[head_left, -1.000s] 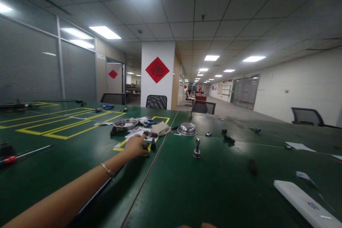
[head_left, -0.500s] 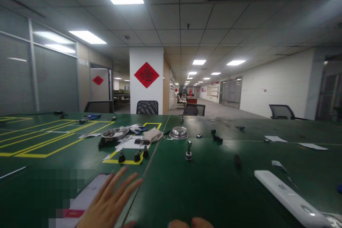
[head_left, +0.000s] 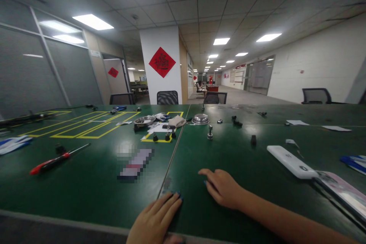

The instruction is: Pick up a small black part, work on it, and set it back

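Note:
My left hand (head_left: 156,215) lies at the near edge of the green table (head_left: 108,198), fingers stretched out together and holding nothing that I can see. To its right, my right hand (head_left: 224,188) is over the table surface, its index finger extended to the left and the other fingers partly curled, with nothing visible between them. Small blue patches show at the fingertips of both hands. A phone-like flat slab (head_left: 136,164), blurred by pixels, lies beyond my left hand. Further off stands a small metal fitting (head_left: 210,132), apart from both hands.
At left lies a red-and-black screwdriver (head_left: 61,159). Several black parts (head_left: 167,136) stand by yellow tape, near a metal bowl (head_left: 144,121) and a shiny dome (head_left: 201,119). A white elongated device (head_left: 290,161) lies at right. A person (head_left: 201,87) sits far back.
The view has tipped downward. My left hand has moved off the phone-like slab, to the right and nearer the table edge. My right hand, barely visible before, now shows fully with its forearm.

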Demonstrator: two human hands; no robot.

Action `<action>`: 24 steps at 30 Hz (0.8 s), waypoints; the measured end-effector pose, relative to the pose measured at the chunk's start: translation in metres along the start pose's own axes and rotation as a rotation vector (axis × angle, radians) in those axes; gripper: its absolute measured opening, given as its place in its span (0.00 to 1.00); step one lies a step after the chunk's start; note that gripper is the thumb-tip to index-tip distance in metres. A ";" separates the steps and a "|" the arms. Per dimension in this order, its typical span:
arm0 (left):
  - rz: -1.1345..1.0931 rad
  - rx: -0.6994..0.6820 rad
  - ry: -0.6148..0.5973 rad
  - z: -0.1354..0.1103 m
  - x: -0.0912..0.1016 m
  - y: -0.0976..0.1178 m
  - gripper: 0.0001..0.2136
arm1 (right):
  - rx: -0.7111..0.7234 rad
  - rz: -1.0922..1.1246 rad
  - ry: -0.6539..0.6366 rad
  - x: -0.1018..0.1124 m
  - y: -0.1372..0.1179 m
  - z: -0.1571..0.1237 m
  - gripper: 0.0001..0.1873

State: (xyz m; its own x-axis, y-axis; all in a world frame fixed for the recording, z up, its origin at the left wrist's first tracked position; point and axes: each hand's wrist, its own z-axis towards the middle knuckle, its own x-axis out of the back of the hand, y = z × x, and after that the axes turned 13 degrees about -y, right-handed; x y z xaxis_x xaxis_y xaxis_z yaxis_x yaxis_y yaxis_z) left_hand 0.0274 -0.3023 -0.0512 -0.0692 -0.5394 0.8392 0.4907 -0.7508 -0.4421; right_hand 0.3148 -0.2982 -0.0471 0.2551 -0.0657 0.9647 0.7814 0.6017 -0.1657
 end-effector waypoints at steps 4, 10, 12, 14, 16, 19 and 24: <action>-0.089 0.058 -0.048 -0.002 -0.001 0.010 0.30 | -0.047 -0.049 0.041 -0.004 0.003 -0.001 0.18; -0.207 0.105 -0.142 -0.003 -0.002 0.014 0.27 | -0.065 -0.125 0.070 -0.004 0.007 -0.006 0.12; -0.244 0.123 -0.151 -0.003 0.000 0.015 0.26 | -0.036 -0.145 0.062 -0.005 0.008 -0.006 0.13; -0.263 0.135 -0.156 -0.002 0.001 0.016 0.26 | -0.016 -0.159 0.059 -0.005 0.008 -0.006 0.13; -0.275 0.145 -0.159 -0.002 0.001 0.016 0.26 | -0.006 -0.164 0.064 -0.005 0.008 -0.005 0.13; -0.286 0.159 -0.153 -0.001 0.003 0.017 0.25 | -0.010 -0.159 0.084 -0.003 0.008 -0.005 0.13; -0.273 0.148 -0.140 0.001 0.007 0.016 0.25 | -0.016 -0.108 0.125 0.004 0.008 -0.010 0.11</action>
State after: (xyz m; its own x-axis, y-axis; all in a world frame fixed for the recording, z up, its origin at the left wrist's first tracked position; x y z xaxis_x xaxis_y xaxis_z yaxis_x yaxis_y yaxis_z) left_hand 0.0358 -0.3176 -0.0517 -0.1008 -0.2608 0.9601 0.5920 -0.7913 -0.1528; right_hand 0.3277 -0.3010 -0.0467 0.2376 -0.2284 0.9441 0.8166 0.5734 -0.0667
